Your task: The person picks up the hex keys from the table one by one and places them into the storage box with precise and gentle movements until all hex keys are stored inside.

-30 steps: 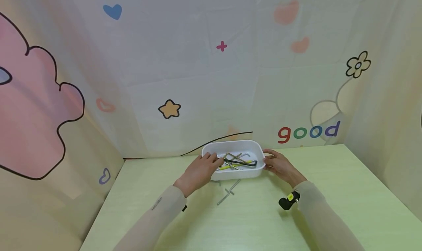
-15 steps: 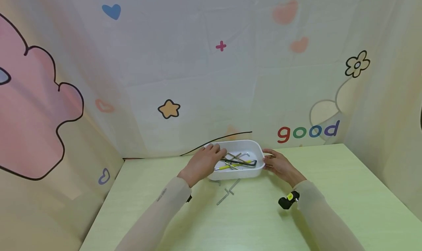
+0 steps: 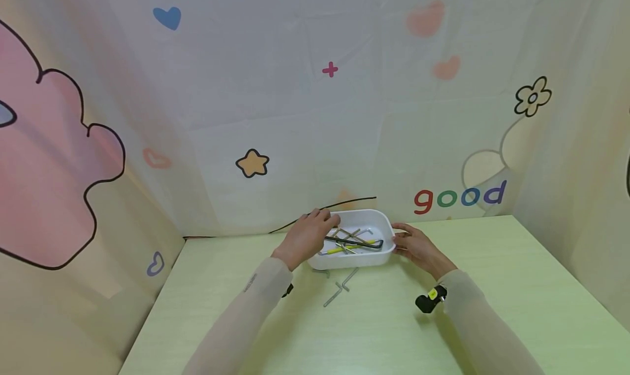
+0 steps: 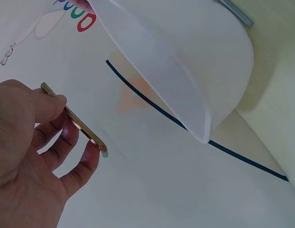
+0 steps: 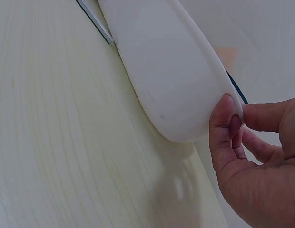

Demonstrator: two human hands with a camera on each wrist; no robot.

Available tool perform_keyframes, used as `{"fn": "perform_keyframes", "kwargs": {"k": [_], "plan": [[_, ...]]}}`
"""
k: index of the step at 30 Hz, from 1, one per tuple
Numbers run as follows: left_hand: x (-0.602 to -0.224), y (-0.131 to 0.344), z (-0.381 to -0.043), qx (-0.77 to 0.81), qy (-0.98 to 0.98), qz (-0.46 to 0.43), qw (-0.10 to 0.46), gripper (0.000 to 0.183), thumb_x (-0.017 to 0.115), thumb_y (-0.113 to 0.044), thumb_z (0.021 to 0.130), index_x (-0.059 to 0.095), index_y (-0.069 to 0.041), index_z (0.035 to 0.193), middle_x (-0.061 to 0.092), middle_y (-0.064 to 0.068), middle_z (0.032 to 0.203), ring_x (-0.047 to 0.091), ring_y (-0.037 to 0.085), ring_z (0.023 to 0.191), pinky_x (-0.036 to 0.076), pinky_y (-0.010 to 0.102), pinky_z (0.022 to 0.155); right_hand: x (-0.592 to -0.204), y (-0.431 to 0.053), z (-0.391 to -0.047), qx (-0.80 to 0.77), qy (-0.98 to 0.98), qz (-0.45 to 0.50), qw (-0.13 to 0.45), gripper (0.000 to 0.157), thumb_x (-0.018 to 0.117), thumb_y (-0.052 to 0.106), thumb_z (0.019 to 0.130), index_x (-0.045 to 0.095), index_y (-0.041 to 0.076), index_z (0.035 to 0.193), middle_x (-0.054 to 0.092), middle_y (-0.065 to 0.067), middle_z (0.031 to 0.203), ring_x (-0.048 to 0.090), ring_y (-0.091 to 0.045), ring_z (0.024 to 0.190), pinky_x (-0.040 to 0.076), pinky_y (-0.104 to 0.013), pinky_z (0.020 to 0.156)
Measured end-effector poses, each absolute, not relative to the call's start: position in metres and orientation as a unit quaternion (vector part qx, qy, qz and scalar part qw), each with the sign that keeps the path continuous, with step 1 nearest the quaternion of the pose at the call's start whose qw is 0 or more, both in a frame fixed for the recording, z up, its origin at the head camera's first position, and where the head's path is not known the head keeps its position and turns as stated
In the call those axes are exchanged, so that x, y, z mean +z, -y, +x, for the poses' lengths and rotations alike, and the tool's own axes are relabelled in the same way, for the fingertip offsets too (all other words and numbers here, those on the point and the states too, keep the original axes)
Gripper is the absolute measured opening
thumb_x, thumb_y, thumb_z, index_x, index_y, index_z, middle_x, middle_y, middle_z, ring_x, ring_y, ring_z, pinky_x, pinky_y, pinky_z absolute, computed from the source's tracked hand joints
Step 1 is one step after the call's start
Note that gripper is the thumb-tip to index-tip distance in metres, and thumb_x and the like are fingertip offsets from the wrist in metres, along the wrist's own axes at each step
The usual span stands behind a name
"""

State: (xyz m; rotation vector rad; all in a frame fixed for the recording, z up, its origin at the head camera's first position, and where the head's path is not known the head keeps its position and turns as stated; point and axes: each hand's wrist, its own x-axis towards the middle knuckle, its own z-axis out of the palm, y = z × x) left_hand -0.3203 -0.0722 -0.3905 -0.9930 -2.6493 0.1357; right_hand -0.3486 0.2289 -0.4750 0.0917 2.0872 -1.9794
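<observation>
My left hand [image 3: 306, 239] is raised at the left end of a white plastic tray [image 3: 351, 261]. In the left wrist view its thumb and fingers pinch a short brass-coloured hex key [image 4: 81, 124], bent at its lower end. At the tray's right end, my right hand [image 3: 418, 249] grips the rim between thumb and fingers, as the right wrist view also shows. Inside the tray lie several more hex keys, among them a long black hex key [image 3: 361, 243] and gold and silver ones, along with a slim yellow rod [image 3: 351, 247]. My left hand hides the tray's left end.
Loose silver hex keys [image 3: 333, 297] lie on the pale green table [image 3: 374, 331] in front of the tray, one partly under its front edge. Right behind the tray hangs a printed curtain [image 3: 295, 118]. A black device [image 3: 429, 300] is worn at my right wrist.
My left hand has moved up and to the right, from inside the tray's left end to over its rim. The right hand and the tray stay in place.
</observation>
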Motion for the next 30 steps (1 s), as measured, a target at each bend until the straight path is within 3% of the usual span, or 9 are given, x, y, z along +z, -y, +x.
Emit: {"fn": "perform_keyframes", "kwargs": {"k": [17,30], "plan": [[-0.399,0.061,-0.341,0.02,0.938,-0.328,0.113,0.036,0.055,-0.002,0.097,0.053,-0.023,0.127,0.056,-0.002,0.121,0.053,0.016,0.11,0.053,0.033,0.093,-0.475,-0.229,-0.349,-0.682,-0.718,0.04,0.135,0.054,0.046,0.004,0.101,0.03,0.007,0.152,0.041,-0.023,0.138,0.052,-0.03,0.113,0.056,-0.021,0.082],[-0.41,0.054,-0.354,0.01,0.941,-0.324,0.093,0.041,0.057,-0.001,0.095,0.054,-0.023,0.129,0.057,-0.001,0.12,0.054,0.016,0.107,0.053,0.032,0.092,-0.475,-0.23,-0.349,-0.685,-0.715,0.039,0.137,0.054,0.046,0.005,0.101,0.03,0.007,0.152,0.042,-0.022,0.138,0.052,-0.029,0.111,0.056,-0.021,0.081]]}}
